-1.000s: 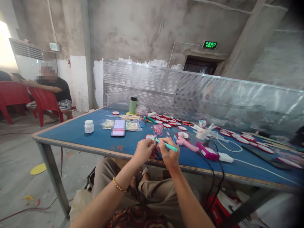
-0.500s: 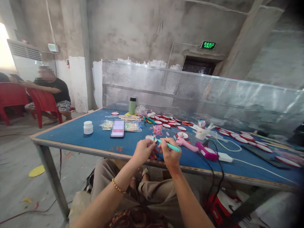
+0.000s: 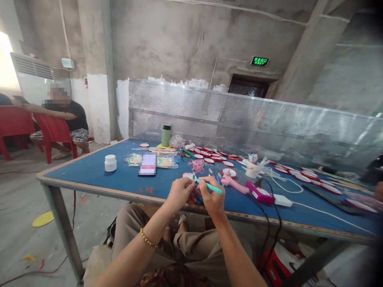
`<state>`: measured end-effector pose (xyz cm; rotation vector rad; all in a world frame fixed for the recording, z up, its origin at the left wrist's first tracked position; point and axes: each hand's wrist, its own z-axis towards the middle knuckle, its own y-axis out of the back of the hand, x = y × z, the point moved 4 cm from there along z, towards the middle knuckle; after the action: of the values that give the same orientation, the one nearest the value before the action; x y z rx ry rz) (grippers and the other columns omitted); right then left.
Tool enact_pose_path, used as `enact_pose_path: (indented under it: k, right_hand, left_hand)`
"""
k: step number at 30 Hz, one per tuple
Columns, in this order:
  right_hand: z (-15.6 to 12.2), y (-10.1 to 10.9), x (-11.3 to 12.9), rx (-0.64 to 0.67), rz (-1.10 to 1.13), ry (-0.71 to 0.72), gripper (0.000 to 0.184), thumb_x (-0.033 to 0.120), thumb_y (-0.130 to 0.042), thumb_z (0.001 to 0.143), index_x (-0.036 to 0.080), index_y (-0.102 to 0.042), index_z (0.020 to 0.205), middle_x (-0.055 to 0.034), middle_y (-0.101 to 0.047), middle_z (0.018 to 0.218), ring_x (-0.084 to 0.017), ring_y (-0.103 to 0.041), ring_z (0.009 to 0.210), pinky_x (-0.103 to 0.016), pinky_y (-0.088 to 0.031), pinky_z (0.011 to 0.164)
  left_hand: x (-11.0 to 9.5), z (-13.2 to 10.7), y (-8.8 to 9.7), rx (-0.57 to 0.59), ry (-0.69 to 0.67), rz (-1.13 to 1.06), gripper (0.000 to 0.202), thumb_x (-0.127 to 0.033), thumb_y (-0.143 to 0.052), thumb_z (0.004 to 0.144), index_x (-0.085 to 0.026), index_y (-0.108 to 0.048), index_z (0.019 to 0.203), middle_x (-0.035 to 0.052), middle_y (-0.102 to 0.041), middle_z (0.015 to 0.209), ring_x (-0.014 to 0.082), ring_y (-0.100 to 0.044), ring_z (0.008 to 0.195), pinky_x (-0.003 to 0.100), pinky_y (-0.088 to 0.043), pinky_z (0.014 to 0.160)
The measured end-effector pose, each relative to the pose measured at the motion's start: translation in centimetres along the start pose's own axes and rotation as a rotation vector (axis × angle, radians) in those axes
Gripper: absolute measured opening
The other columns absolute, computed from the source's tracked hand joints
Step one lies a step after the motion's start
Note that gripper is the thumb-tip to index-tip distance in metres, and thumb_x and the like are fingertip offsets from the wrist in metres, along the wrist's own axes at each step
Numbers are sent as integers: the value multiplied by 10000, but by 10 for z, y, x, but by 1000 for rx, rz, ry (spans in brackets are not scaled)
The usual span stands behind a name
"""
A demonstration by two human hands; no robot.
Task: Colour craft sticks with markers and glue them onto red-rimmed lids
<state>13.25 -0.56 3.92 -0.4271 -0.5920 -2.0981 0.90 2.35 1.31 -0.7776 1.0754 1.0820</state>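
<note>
My left hand [image 3: 181, 192] pinches a small, thin upright stick [image 3: 194, 172] with coloured bands, green among them. Close beside it, my right hand [image 3: 213, 199] grips a turquoise marker pen [image 3: 213, 186] whose tip points left and meets or nearly meets the stick. Both hands are above the table's front edge. Just behind the stick lies a white disc with a red rim [image 3: 187, 175], partly covered by my fingers. A pile of small pink and coloured bands [image 3: 201, 166] is a little farther back.
A phone [image 3: 147, 164] stands before packs of wooden sticks [image 3: 166, 160]. Left is a white jar [image 3: 110, 163]; behind is a green bottle [image 3: 166, 136]. To the right lie a pink tool [image 3: 236, 185], a purple box [image 3: 259, 193], cables and a cup of pens [image 3: 253, 170]. A person [image 3: 66, 111] sits far left.
The marker pen and my right hand have shifted slightly left and down, tilting a little. My left hand stays about where it was, and the view has shifted slightly.
</note>
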Motion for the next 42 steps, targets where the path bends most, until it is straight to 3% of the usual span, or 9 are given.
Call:
enact_pose_path:
  k: [15, 42]
  right_hand:
    - [0, 2, 2, -40, 7, 14, 180, 311, -531, 926, 203, -625, 815, 7, -643, 650, -129, -580, 532, -249, -482, 511]
    - [3, 1, 6, 0, -34, 30, 195, 324, -513, 931, 205, -628, 828, -4, -657, 682, -139, -599, 558, -262, -495, 551]
  left_hand:
    - [2, 0, -1, 0, 2, 29, 317, -466, -538, 845, -181, -532, 707, 38, -700, 655, 146, -646, 451, 203, -466, 379]
    - [1, 0, 0, -29, -52, 208, 319, -427, -485, 886, -204, -507, 659, 27, -678, 603, 168, -679, 505, 208, -476, 426]
